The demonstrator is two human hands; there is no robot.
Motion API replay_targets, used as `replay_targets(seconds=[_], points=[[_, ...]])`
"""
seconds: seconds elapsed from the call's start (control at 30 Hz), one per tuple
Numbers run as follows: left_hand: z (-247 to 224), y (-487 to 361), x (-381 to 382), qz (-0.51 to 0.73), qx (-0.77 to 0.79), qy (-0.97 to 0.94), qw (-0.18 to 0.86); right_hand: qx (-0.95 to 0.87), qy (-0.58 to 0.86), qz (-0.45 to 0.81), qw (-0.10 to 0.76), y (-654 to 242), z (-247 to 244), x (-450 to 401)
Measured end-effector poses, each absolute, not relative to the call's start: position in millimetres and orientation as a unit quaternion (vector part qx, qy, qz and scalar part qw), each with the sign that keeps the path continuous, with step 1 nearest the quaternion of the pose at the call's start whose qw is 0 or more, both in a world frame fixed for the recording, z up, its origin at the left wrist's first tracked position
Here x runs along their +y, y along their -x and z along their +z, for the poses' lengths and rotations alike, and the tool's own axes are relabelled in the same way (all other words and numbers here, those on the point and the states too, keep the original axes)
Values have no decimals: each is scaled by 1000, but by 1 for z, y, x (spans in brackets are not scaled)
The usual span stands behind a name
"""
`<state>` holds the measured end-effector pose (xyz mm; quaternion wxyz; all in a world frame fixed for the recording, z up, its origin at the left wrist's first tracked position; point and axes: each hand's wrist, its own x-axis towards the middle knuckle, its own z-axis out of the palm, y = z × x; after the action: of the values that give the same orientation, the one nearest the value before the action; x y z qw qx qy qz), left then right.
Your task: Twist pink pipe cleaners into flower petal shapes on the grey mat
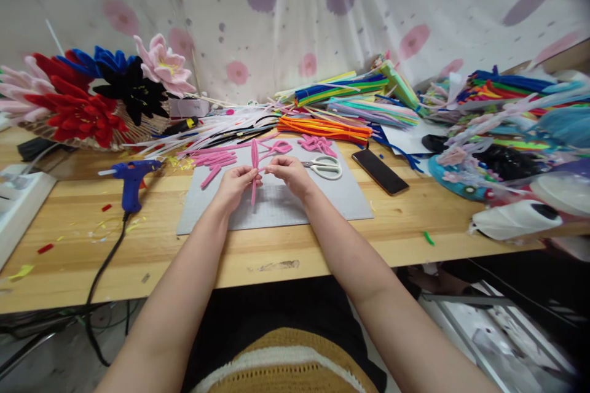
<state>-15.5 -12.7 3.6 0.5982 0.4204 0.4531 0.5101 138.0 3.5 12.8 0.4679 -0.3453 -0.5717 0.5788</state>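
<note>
Above a grey mat (pixel 271 212), my left hand (pixel 238 186) is closed on a pink pipe-cleaner piece (pixel 254 156) that stands roughly upright between its fingers. My right hand (pixel 288 173) pinches a thin pink strand that runs across to that piece. Short pink pieces (pixel 216 161) lie on the mat to the left. Behind my hands is a looped pink piece (pixel 280 147), with bent pink pieces (pixel 318 145) further right. White-handled scissors (pixel 326 167) rest beside my right hand.
A blue glue gun (pixel 131 181) with a black cord lies at the left, near a power strip (pixel 18 209). Fluffy flowers (pixel 87 113) stand behind it. A phone (pixel 380 172) lies right of the mat. Pipe-cleaner bundles (pixel 325 129) line the back; a white roll (pixel 516 219) is at right.
</note>
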Motion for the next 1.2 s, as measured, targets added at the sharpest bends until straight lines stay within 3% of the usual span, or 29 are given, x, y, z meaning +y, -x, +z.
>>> replay_targets(seconds=[0.23,0.7,0.9,1.2], points=[[2,18,-12,452,504,-423,602,-592,364,551,462,-138,8,8],[7,8,-20,440,504,-420,613,-511,350,677,396,-127,-10,15],[5,6,-20,433,467,-440,633,-509,364,656,421,-124,-13,17],[-14,-2,-13,478,531,-518,470,-524,383,596,473,-119,-5,14]])
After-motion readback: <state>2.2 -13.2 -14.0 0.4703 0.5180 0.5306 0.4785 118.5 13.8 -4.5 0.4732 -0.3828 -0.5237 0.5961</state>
